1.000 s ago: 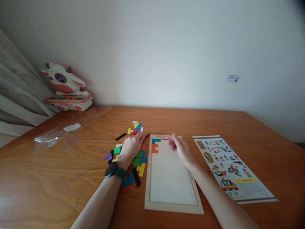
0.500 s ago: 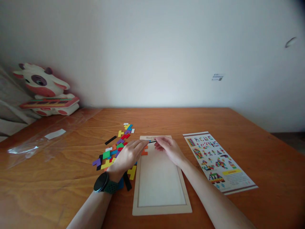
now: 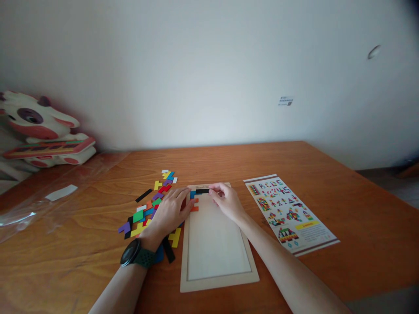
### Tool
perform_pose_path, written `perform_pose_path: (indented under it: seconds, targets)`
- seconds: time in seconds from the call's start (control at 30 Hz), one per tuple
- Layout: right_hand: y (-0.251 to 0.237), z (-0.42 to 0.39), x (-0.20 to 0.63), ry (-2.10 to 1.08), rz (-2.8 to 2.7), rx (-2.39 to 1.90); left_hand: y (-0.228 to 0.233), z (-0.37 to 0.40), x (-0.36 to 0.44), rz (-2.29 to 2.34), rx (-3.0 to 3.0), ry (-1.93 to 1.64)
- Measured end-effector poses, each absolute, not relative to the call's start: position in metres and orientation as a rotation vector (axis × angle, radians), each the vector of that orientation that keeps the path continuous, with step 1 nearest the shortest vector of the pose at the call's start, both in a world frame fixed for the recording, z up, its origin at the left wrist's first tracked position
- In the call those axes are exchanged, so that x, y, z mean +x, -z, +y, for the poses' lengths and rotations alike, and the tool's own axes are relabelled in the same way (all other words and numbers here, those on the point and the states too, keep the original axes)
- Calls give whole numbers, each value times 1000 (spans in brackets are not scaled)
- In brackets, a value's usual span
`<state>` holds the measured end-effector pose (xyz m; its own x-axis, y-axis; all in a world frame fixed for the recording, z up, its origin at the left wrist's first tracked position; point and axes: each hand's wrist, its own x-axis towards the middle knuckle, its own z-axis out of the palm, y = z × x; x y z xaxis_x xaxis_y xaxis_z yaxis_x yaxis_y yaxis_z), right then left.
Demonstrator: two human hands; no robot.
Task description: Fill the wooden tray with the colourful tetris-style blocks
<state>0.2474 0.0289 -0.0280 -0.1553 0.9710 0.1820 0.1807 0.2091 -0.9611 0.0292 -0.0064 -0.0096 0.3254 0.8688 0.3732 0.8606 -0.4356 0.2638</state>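
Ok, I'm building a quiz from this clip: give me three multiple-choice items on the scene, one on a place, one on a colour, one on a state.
1. Where does the loose pile of coloured pieces lie?
A. left of the wooden tray
B. on the printed sheet
C. against the wall

2. What colour is the bar piece at the right hand?
A. yellow
B. black
C. white

3. How full is the wooden tray?
A. completely filled
B. half filled
C. mostly bare

Answers: 1 A, the pile sits beside the tray's left edge under the left hand. 2 B, the bar at the fingertips is black. 3 C, only a few pieces sit at its far left corner.
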Motion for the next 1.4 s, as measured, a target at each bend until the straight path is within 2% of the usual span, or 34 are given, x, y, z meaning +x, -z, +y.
perform_pose_path:
  seconds: [0.37,0.6,0.83,1.4]
  targets:
    - [32,27,246,-797,-1779,-1217,11,-8,32,1671,2528,-687]
    - [31,22,246,-393,-2036,-1208,10,-8,32,1636,2527,-677]
    - [23,17,248,-165,-2336,-1130,13,-9,32,1618,2542,-673]
    - [38,27,247,-294,-2119,-1083,7,-15,36,1613,2605,-617]
